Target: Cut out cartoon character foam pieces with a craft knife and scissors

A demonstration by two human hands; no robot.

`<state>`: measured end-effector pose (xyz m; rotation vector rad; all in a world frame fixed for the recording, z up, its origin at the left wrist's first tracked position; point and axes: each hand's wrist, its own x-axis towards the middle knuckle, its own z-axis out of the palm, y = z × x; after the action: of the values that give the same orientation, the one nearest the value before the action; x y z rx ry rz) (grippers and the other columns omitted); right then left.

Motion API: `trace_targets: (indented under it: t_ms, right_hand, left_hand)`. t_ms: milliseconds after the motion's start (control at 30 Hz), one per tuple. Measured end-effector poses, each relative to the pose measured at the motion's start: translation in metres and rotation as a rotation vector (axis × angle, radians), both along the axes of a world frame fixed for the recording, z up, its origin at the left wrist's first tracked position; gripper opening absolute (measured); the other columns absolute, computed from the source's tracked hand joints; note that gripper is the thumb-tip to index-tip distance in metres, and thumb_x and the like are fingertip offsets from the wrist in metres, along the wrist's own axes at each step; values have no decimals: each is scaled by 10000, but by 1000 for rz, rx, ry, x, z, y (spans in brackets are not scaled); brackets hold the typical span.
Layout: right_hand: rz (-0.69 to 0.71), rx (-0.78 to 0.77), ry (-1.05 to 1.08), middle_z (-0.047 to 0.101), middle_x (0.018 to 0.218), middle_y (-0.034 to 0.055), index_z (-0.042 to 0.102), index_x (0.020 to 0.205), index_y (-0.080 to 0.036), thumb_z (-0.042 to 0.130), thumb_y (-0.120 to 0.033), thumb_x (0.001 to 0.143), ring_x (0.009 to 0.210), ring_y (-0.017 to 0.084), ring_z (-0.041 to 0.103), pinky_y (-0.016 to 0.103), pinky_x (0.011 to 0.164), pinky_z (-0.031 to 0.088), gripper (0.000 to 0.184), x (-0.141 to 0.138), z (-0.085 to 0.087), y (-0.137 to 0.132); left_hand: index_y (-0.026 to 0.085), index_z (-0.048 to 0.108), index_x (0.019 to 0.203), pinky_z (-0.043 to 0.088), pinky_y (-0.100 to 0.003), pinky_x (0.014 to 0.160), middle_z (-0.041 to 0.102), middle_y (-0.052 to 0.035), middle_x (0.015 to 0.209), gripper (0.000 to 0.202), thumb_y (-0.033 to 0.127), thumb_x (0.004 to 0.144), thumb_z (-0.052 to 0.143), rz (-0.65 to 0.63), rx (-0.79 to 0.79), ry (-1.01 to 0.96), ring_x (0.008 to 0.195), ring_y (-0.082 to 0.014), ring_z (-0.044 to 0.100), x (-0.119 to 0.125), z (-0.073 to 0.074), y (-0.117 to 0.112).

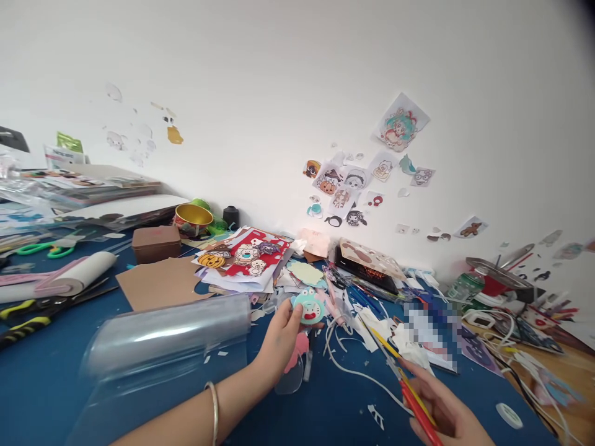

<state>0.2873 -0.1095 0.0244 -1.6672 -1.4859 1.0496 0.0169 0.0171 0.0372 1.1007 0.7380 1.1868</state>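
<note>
My left hand, with a bangle on the wrist, pinches a small round teal cartoon cutout with a red mouth, held just above the blue mat. A pink piece and a clear film scrap hang below that hand. At the lower right, my right hand is closed around red-and-yellow-handled scissors, blades pointing up and left toward the cutout. A roll of clear plastic film lies to the left of my left forearm.
A stack of cartoon sticker sheets, brown card, a brown box and a gold tin sit behind. Green scissors and black-yellow tools lie at left. White cables, clutter and a tape roll fill the right. Stickers cover the wall.
</note>
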Motion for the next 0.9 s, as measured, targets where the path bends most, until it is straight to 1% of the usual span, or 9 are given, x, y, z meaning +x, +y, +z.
trace_targets:
  t_ms: [67, 133, 200, 267, 400, 467, 567, 733, 900]
  right_hand:
    - [-48, 50, -166, 469, 1373, 110, 376, 1339, -313, 594, -439, 778, 1110, 279, 578, 312, 816, 523, 615, -9, 6, 9]
    - [-51, 111, -410, 416, 1411, 116, 369, 1346, -330, 616, -476, 755, 1122, 312, 568, 325, 745, 551, 657, -22, 14, 17]
    - [-16, 243, -693, 490, 1322, 127, 369, 1340, -342, 663, -470, 718, 1052, 335, 601, 353, 661, 562, 700, -35, 20, 24]
    - [4, 437, -896, 536, 1235, 121, 381, 1324, -331, 695, -446, 697, 1049, 342, 589, 374, 677, 555, 710, -45, 22, 30]
    - [85, 771, -1155, 572, 1064, 130, 400, 1294, -259, 647, -491, 734, 955, 330, 593, 372, 650, 524, 655, -53, 24, 43]
    - [119, 896, -1234, 566, 998, 131, 419, 1268, -224, 581, -509, 778, 911, 319, 582, 369, 638, 499, 590, -53, 27, 47]
    - [141, 988, -1307, 539, 962, 127, 439, 1240, -196, 526, -480, 814, 863, 298, 556, 370, 646, 467, 519, -50, 34, 49]
    - [183, 1012, -1366, 514, 893, 110, 487, 1169, -175, 478, -514, 832, 761, 262, 527, 346, 597, 435, 478, -47, 43, 47]
    - [168, 1012, -1410, 521, 876, 112, 505, 1138, -162, 425, -533, 862, 732, 252, 528, 324, 565, 417, 469, -50, 47, 47]
  left_hand:
    - [183, 494, 1026, 465, -395, 910, 622, -66, 1069, 457, 585, 809, 485, -37, -23, -27, 854, -214, 658, 0, 2, -3]
    - [175, 494, 1049, 453, -400, 928, 628, -79, 1084, 468, 564, 791, 523, -94, -26, -49, 875, -221, 658, 1, 3, -6]
    - [168, 494, 1065, 448, -404, 930, 637, -89, 1082, 507, 534, 736, 616, -164, -9, -67, 887, -233, 658, 2, 5, -9]
    - [167, 497, 1064, 447, -401, 928, 645, -94, 1071, 547, 505, 682, 694, -227, 21, -87, 913, -244, 650, 3, 6, -13]
    - [195, 493, 1047, 436, -367, 925, 634, -88, 1102, 478, 467, 712, 699, -308, 70, -139, 1018, -235, 606, 5, 9, -17]
    - [207, 464, 1084, 434, -352, 900, 632, -84, 1098, 488, 442, 727, 698, -334, 72, -161, 1003, -222, 605, 4, 9, -18]
    - [214, 320, 1229, 432, -329, 829, 659, -54, 943, 672, 441, 727, 705, -348, 47, -176, 874, -185, 625, 3, 9, -19]
    - [222, 129, 1354, 354, -220, 614, 593, 32, 765, 869, 444, 734, 696, -343, 25, -137, 673, -94, 530, -1, 12, -24]
    - [232, -14, 1403, 320, -219, 562, 591, 12, 806, 923, 439, 776, 630, -331, 56, -11, 619, -84, 468, -4, 18, -29]
